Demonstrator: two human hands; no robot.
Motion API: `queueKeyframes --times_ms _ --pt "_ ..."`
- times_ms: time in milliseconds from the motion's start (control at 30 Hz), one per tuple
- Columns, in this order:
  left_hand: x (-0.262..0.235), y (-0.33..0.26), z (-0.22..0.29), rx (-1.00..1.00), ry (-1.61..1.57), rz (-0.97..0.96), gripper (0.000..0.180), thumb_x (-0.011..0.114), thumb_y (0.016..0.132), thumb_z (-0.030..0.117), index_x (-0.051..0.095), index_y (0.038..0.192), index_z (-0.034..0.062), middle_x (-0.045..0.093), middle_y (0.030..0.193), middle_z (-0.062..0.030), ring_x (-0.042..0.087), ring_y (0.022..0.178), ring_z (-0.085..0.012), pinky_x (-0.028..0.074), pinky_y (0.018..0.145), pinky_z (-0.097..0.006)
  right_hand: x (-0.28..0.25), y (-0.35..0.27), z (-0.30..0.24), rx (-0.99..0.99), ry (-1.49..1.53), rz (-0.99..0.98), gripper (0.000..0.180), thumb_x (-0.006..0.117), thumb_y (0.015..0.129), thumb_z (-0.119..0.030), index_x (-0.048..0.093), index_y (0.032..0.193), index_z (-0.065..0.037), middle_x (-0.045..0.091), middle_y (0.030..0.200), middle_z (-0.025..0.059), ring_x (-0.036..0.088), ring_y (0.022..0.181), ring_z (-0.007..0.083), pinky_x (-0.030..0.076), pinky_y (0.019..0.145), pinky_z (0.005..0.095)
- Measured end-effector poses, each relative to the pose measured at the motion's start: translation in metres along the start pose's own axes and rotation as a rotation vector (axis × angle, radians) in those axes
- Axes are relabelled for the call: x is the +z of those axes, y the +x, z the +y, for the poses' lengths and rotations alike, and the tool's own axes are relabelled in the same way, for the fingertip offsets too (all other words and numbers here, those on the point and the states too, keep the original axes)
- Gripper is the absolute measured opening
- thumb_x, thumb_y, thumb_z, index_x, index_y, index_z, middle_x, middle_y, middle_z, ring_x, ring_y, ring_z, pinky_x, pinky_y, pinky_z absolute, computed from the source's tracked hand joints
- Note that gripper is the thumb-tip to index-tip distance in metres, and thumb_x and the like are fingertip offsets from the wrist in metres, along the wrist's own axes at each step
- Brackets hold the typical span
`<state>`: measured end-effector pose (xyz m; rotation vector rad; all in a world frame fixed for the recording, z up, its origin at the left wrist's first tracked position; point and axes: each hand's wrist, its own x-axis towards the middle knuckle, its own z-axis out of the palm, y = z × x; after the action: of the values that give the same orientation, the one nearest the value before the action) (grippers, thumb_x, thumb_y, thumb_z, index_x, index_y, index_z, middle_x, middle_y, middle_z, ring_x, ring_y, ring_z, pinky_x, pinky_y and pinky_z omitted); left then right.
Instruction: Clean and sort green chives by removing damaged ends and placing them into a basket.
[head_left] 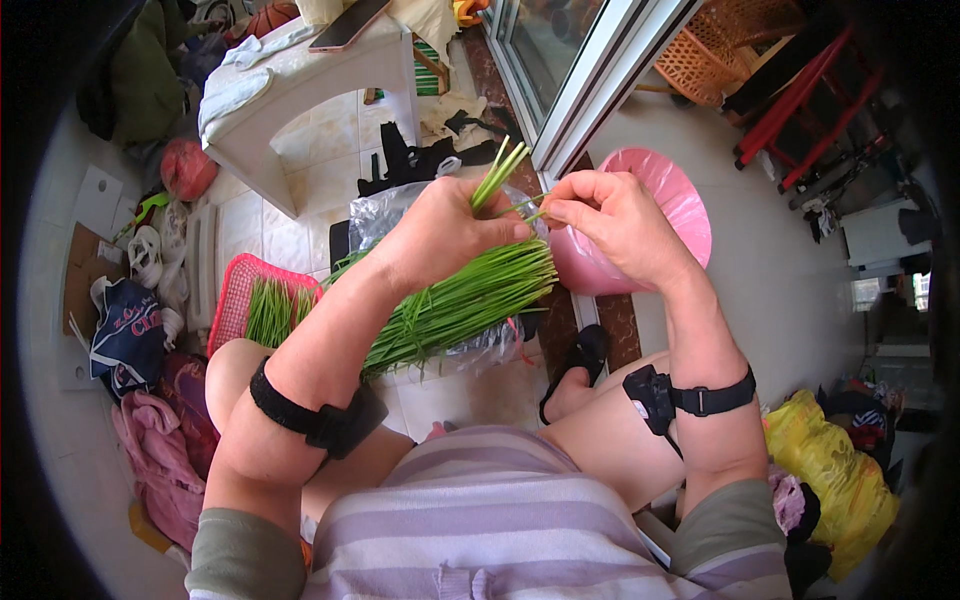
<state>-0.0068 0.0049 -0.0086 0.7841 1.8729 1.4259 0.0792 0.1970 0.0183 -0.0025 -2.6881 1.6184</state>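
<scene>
My left hand (440, 225) is closed round a small bunch of garlic chives (500, 170), their pale cut ends pointing up and away from me. Close beside it, my right hand (625, 220) pinches a thin green strand (536, 204) between thumb and fingers, near the bunch. Below both hands lies a large heap of garlic chives (465, 300) on a clear plastic bag (383, 212), pale ends to the right. To the left, more cut chives rest in a red plastic basket (230, 305). Right behind my right hand stands a pink bin (690, 220) with a pink liner.
A white stool (245, 140) with cloths and a phone (348, 25) on it stands at the far left. A sliding door frame (590, 95) runs beyond the bin. Bags and clothes line the left side; a yellow bag (830, 470) lies at the right.
</scene>
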Motion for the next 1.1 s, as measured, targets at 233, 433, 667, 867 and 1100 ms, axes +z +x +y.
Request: queueKeyframes --times_ms 233,433,667,867,1100 --pt "-0.006 -0.007 0.011 -0.075 -0.139 0.039 0.015 0.070 0.083 0.019 0.067 0.080 0.0045 0.057 0.066 0.0061 0.046 0.057 -0.0019 0.035 0.051 -0.020 -0.014 0.004 -0.004 0.058 -0.013 0.106 0.023 0.052 0.093 -0.019 0.059 0.083 0.000 0.059 0.075 0.0024 0.055 0.070 0.0095 0.046 0.068 0.0248" --pt "-0.005 -0.008 0.012 -0.093 -0.097 0.029 0.021 0.071 0.083 0.024 0.069 0.082 0.0037 0.057 0.065 0.0057 0.046 0.057 -0.0024 0.035 0.051 -0.020 0.000 0.002 0.000 -0.012 0.041 0.117 0.021 0.061 0.088 -0.020 0.060 0.083 0.001 0.059 0.068 0.0025 0.054 0.064 0.0079 0.045 0.061 0.0248" --pt "-0.003 -0.006 -0.001 -0.032 -0.081 0.014 0.019 0.071 0.083 0.022 0.069 0.080 0.0038 0.057 0.064 0.0054 0.045 0.057 -0.0030 0.036 0.051 -0.022 0.008 0.003 -0.003 -0.003 0.005 -0.043 0.019 0.066 0.084 -0.015 0.063 0.085 0.003 0.060 0.070 0.0016 0.055 0.068 0.0072 0.046 0.064 0.0248" --pt "-0.003 -0.008 0.013 -0.040 -0.057 0.025 0.022 0.068 0.086 0.024 0.067 0.076 0.0038 0.054 0.061 0.0065 0.043 0.055 -0.0028 0.033 0.049 -0.021 0.008 0.004 0.003 -0.008 0.110 0.028 0.018 0.057 0.089 -0.014 0.063 0.086 0.003 0.063 0.071 0.0057 0.059 0.070 0.0093 0.047 0.064 0.0264" --pt "-0.006 -0.010 0.014 -0.101 -0.089 0.017 0.020 0.066 0.085 0.021 0.070 0.085 0.0010 0.059 0.069 0.0008 0.048 0.065 -0.0063 0.041 0.059 -0.025 -0.010 0.008 0.003 0.021 -0.131 0.182 0.025 0.051 0.093 -0.020 0.061 0.081 -0.001 0.059 0.069 0.0027 0.055 0.066 0.0086 0.046 0.064 0.0238"
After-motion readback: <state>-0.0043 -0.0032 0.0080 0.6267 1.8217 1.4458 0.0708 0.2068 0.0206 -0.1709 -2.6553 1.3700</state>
